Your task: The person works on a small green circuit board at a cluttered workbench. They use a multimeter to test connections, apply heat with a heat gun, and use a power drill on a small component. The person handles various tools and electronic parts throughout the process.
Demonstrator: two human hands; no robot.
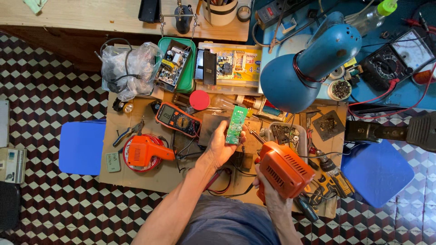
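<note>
Left hand point(220, 147) fingers clamped round green board point(237, 125), held upright above worktop point(150, 174). Right hand point(272, 193) fingers wrapped round orange solder gun point(282, 168), tip just beside board, contact unclear. Soldering apparently barely begun; joints unreadable.

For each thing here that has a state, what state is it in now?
Circuit board: held up in left hand.
Soldering gun: gripped in right hand, tip near board.
Second gun: lying on bench.
Multimeter: lying flat, leads attached.
Lamp: tilted down.
</note>
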